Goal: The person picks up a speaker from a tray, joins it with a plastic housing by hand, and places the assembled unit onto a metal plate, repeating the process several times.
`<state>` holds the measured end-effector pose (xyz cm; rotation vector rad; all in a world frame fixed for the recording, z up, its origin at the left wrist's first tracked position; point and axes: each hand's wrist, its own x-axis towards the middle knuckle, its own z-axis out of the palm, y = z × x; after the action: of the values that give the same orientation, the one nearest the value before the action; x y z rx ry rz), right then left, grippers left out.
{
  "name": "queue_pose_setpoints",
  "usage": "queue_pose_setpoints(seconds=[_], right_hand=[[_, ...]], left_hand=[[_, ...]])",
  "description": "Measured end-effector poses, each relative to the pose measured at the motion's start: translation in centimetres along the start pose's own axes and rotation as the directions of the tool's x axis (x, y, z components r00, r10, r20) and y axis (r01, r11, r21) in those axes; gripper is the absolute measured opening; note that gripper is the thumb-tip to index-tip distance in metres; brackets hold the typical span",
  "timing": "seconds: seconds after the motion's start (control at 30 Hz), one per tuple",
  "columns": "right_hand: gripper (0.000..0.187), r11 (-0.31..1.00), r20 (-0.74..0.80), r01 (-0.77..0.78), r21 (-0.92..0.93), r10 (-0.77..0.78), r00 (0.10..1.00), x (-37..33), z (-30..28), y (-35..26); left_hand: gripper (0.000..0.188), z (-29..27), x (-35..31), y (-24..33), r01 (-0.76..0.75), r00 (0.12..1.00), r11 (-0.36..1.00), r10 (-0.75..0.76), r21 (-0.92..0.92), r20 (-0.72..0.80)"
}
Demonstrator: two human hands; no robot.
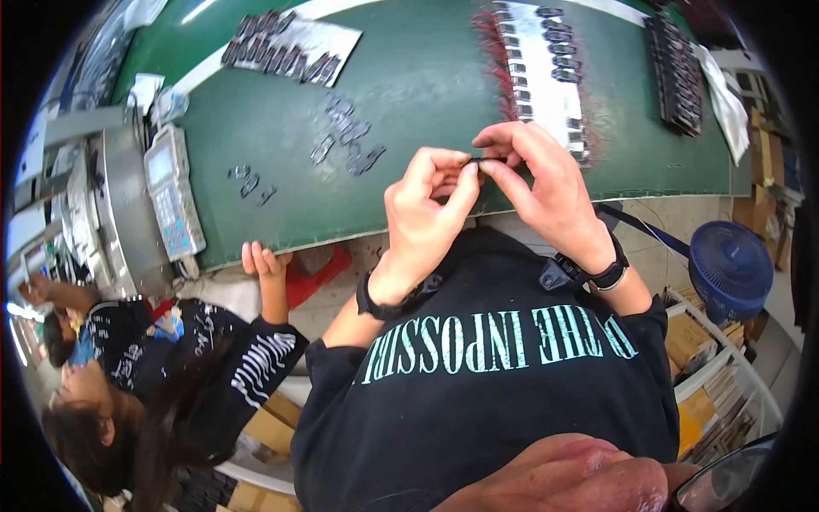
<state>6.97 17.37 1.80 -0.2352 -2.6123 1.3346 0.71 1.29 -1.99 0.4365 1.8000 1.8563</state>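
Observation:
Just above the near edge of the green table, a small dark part (pixel 488 160) is pinched between my fingertips. My left hand (pixel 424 200) is closed, its thumb and index finger on the part's left end. My right hand (pixel 546 179) is closed on the other end. Fingers cover most of the part, so its exact kind cannot be told. Left of my hands, several loose small black pieces (pixel 354 132) lie on the table. Beyond my right hand is a long white board (pixel 542 77) with rows of small pieces and red wires along its edge.
A white sheet (pixel 337 43) bearing black pieces lies at the far left. Black stacked trays (pixel 674 75) stand at the right end of the green table (pixel 426 94). A keypad device (pixel 171 192), a co-worker's hand (pixel 263 258) and a blue fan (pixel 731 269) are nearby.

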Motion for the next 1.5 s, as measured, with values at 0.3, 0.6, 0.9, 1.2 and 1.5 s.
queue_pose_setpoints(seconds=[0.3, 0.6, 0.9, 1.2, 1.5], right_hand=[[0.014, 0.951, -0.149, -0.186, -0.247, 0.152, 0.977, 1.6, -7.8, 5.9], [0.012, 0.861, -0.3, 0.015, -0.508, -0.193, 0.934, 1.6, -5.7, 7.5], [0.019, 0.834, -0.184, -0.014, -0.552, -0.105, 0.977, -2.1, -7.4, 5.7], [0.017, 0.794, -0.001, 0.094, -0.6, -0.118, 0.993, -0.8, -7.8, 5.5], [0.015, 0.973, -0.242, -0.078, 0.217, 0.132, 0.961, -2.8, -4.2, 1.5]], left_hand=[[0.021, -0.5, 0.9, 0.7, -0.016, 0.999, 1.0, 0.017, -0.014, 0.028], [0.017, -0.9, 0.0, -0.5, -0.019, 0.997, 0.999, 0.016, 0.038, 0.081], [0.014, -6.0, -0.8, -0.6, -0.153, 0.895, 0.711, 0.394, 0.686, -0.209], [0.017, -7.0, 0.6, -0.5, -0.127, 0.864, 0.345, 0.499, 0.93, -0.068], [0.02, -6.4, 1.2, -0.4, -0.27, 0.88, 0.333, 0.465, 0.903, 0.092]])
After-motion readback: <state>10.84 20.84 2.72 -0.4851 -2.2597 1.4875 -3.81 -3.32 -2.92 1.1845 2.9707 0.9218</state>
